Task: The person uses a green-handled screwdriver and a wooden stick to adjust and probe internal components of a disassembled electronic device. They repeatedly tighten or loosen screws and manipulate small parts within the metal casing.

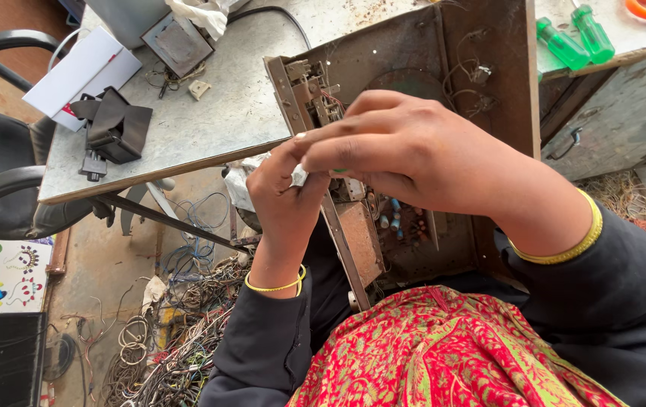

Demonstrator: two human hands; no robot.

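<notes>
On my left, a black pouch (115,124) and a white box (81,68) lie on the grey desk (225,113). My left hand (285,200) has its grip pinched on a small white piece (299,176) just beside the metal chassis (413,151). The chassis leans from my lap against the desk edge, long axis near to far, open side toward me. My right hand (413,151) covers its middle, fingers curled leftward to that piece; farther right lie two green screwdrivers (575,38).
</notes>
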